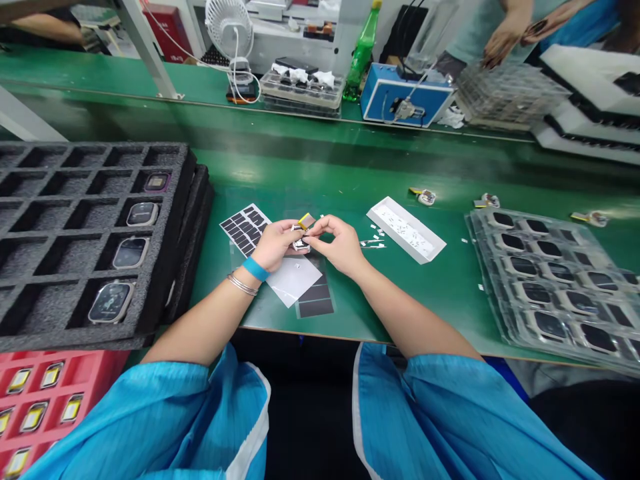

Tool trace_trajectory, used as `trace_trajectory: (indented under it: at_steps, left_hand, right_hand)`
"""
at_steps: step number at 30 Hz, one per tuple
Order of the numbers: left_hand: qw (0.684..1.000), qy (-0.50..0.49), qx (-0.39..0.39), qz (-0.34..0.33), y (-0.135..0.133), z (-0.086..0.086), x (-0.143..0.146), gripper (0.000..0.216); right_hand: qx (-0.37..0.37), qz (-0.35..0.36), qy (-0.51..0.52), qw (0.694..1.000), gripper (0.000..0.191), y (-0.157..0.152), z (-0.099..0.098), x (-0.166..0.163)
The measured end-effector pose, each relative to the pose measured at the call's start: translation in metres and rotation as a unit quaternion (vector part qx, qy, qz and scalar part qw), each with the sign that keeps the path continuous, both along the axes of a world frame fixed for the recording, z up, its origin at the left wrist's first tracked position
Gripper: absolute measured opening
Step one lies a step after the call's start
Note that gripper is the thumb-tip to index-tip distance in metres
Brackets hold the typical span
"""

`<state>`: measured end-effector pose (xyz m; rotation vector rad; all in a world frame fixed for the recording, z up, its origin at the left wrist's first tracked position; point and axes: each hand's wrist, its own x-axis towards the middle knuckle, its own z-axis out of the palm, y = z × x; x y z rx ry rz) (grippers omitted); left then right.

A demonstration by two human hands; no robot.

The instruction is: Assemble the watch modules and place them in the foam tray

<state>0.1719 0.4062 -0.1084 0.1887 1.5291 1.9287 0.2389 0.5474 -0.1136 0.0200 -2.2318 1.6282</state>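
My left hand [274, 245] is closed around a small open watch body [300, 244], with a yellow-edged flap [307, 221] standing up from it. Thumb and forefinger of my right hand [340, 247] pinch at the near side of the watch body; whatever sits between those fingertips is too small to make out. Beneath the hands lie a sheet of black rectangular stickers [245, 227], a white sheet [296, 280] and a clear sheet with dark strips [316, 300]. Right of my hands, a white box [407, 230] holds many tiny pieces, and small white scraps [373, 244] lie beside it.
Black foam trays [65, 230] holding several watches are stacked at left, above a red tray [65, 380] of parts. Clear trays of watch screens [550, 280] stand at right. Along the back shelf are a fan [229, 27], a green bottle [363, 53], a blue box [405, 97] and another person's hands [515, 33].
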Motion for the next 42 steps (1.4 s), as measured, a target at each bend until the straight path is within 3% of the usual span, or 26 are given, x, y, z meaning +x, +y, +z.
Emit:
trace_trajectory:
  at_steps: [8, 10, 12, 14, 16, 21, 26, 30, 34, 36, 39, 42]
  left_hand:
    - [1.0, -0.001, 0.025, 0.019, -0.002, 0.0, 0.001, 0.026]
    - [1.0, -0.002, 0.018, 0.015, -0.002, 0.001, 0.001, 0.028]
    - [1.0, -0.002, 0.006, 0.007, -0.002, 0.003, 0.001, 0.028]
    - [1.0, -0.001, 0.001, -0.005, -0.001, 0.004, 0.002, 0.026]
    - [1.0, -0.009, 0.009, -0.023, -0.002, 0.004, 0.002, 0.025]
    - [0.996, -0.043, 0.052, -0.066, -0.002, 0.003, 0.001, 0.037]
    - [0.999, -0.032, 0.005, -0.04, 0.0, 0.002, 0.003, 0.028]
    - [0.998, -0.056, 0.0, -0.022, 0.001, 0.003, 0.001, 0.02]
    - [0.987, -0.149, 0.062, -0.016, -0.003, 0.004, -0.005, 0.028]
    - [0.983, -0.163, 0.088, -0.013, -0.005, 0.003, -0.008, 0.027]
    - [0.987, -0.133, 0.095, -0.012, -0.007, 0.0, -0.011, 0.026]
    - [0.993, -0.079, 0.085, -0.033, -0.008, -0.005, -0.011, 0.034]
  right_hand:
    - [0.229, -0.077, 0.087, 0.967, 0.009, -0.005, -0.003, 0.001]
    - [0.209, -0.109, 0.08, 0.968, 0.028, -0.001, -0.003, -0.001]
    - [0.139, -0.089, 0.048, 0.985, 0.042, 0.005, -0.003, -0.004]
    - [0.076, -0.043, 0.014, 0.996, 0.031, 0.011, -0.003, -0.006]
    - [0.059, -0.033, 0.006, 0.998, 0.016, 0.014, -0.003, -0.007]
    - [0.089, -0.079, 0.034, 0.992, 0.01, 0.011, -0.002, -0.004]
    - [0.129, -0.085, 0.052, 0.987, 0.008, 0.006, -0.006, -0.002]
    - [0.222, -0.081, 0.112, 0.965, 0.009, 0.003, -0.01, -0.001]
    - [0.344, -0.062, 0.155, 0.924, 0.018, 0.003, -0.011, -0.001]
    - [0.367, -0.047, 0.153, 0.916, 0.018, 0.003, -0.01, -0.001]
    - [0.343, -0.037, 0.136, 0.929, 0.014, 0.004, -0.01, -0.002]
    - [0.243, -0.039, 0.086, 0.965, 0.009, 0.006, -0.012, -0.004]
